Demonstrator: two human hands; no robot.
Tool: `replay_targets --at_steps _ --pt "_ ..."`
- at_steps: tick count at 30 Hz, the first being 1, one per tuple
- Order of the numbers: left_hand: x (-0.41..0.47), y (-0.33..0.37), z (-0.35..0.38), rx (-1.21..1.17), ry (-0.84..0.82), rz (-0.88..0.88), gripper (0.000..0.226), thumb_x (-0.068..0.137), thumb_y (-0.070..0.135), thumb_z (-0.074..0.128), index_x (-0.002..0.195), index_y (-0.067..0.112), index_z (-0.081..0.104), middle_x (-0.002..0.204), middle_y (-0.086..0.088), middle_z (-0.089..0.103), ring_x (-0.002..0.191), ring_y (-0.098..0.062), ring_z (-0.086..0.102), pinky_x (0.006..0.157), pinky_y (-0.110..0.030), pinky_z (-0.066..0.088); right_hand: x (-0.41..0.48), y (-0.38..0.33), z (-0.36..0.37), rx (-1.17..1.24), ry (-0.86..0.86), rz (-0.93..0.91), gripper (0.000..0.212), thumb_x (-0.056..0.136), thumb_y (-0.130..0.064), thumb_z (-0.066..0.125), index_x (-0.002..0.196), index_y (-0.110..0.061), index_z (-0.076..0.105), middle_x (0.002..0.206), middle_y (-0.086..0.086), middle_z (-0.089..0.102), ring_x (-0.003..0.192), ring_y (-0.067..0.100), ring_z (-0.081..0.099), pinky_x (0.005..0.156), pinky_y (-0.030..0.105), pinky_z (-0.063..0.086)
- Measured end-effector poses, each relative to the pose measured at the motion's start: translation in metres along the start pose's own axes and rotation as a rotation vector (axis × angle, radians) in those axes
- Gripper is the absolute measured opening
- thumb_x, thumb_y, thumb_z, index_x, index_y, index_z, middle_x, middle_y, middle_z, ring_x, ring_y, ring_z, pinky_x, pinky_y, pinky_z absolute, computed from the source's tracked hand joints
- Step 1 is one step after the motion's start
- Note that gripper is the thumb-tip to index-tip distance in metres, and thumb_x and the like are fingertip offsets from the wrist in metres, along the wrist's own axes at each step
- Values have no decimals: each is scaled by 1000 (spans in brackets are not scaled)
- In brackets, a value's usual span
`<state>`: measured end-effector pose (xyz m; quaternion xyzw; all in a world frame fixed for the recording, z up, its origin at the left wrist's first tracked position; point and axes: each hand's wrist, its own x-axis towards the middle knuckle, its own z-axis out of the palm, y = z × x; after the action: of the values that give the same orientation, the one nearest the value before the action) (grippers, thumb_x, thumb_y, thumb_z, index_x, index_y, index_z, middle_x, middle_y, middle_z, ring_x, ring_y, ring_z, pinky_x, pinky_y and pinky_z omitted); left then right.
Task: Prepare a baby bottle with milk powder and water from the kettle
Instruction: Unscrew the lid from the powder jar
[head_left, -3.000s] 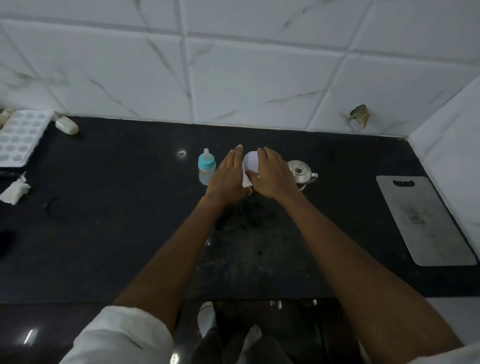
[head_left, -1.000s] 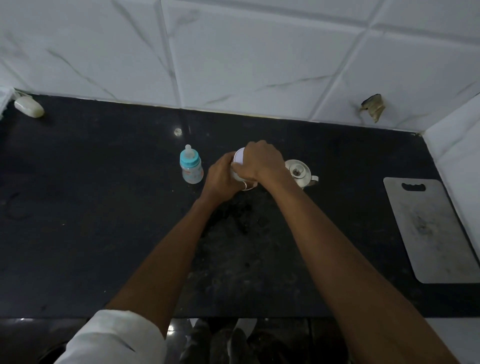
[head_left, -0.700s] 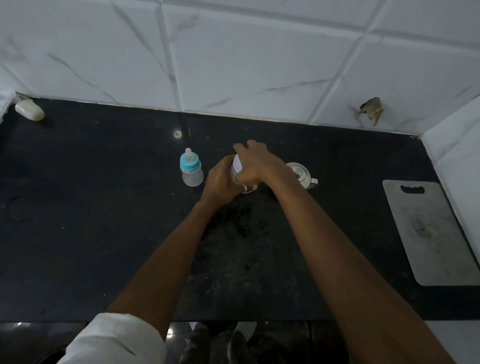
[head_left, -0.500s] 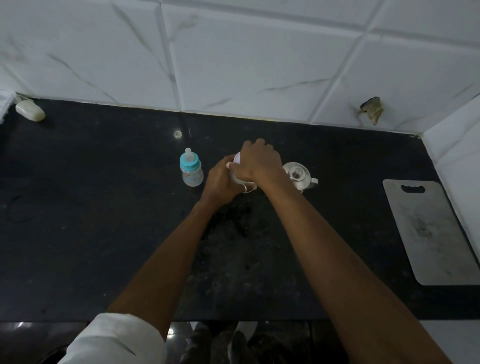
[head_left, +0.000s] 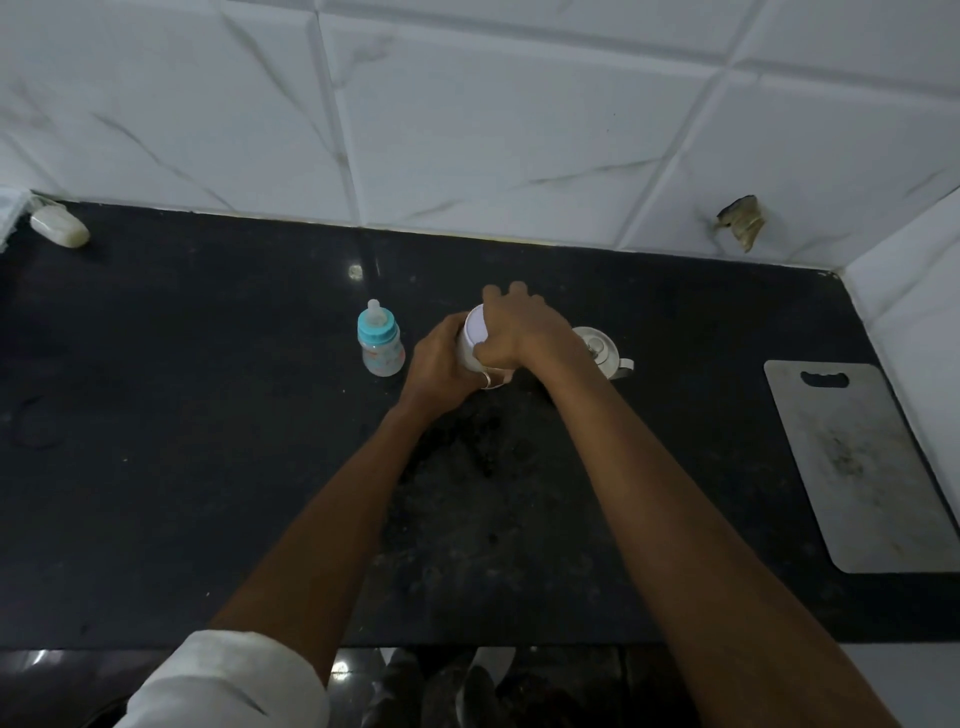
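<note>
A white milk powder container stands at the middle of the black counter. My left hand grips its side from the left. My right hand lies over its lid, with thumb and fingers curled around the rim. The baby bottle, clear with a blue collar and teat, stands upright just left of my left hand. A small steel kettle sits right of the container, partly hidden behind my right wrist.
A grey cutting board lies at the right end of the counter. A white bar of soap sits at the far left by the tiled wall. The counter's front edge runs below my forearms.
Three seconds ago both hands lay flat against the container. Now the left hand wraps its side and the right hand sits on the lid, its fingers shifting around the rim over the last second.
</note>
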<state>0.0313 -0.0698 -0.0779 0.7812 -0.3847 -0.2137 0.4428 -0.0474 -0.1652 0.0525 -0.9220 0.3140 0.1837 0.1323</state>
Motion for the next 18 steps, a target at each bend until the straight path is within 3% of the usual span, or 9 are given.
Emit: replay_targets --at_steps 3,6,10,16,18 --pt "0 0 1 7 4 9 81 66 29 90 136 17 52 126 4 65 107 -5 60 87 -16 47 2 -5 7 -13 101 77 71 90 -51 66 143 -9 44 137 18 48 121 36 56 89 39 48" --pt "0 0 0 3 -8 6 82 65 30 89 136 19 51 127 7 62 108 -3 58 84 -8 41 2 -4 7 -45 74 -18 65 90 -37 68 144 -9 44 141 18 44 126 38 50 93 42 48" --pt "0 0 0 -3 -4 6 84 64 29 89 137 20 50 128 5 62 110 -5 57 90 -20 47 1 1 -3 12 -53 -111 78 86 -21 71 154 -17 33 152 16 33 137 38 37 103 47 47" --pt "-1 2 0 -8 -9 3 80 68 26 89 138 18 50 127 4 63 107 -2 56 78 1 39 4 -3 11 -46 122 72 73 88 -54 67 142 -10 46 134 17 50 118 35 57 89 40 49" --pt "-1 2 0 -3 -6 7 80 68 26 88 138 17 50 126 6 62 107 -2 56 80 2 38 4 -5 15 -36 169 73 69 89 -53 67 138 -8 50 130 17 54 115 34 60 87 39 49"
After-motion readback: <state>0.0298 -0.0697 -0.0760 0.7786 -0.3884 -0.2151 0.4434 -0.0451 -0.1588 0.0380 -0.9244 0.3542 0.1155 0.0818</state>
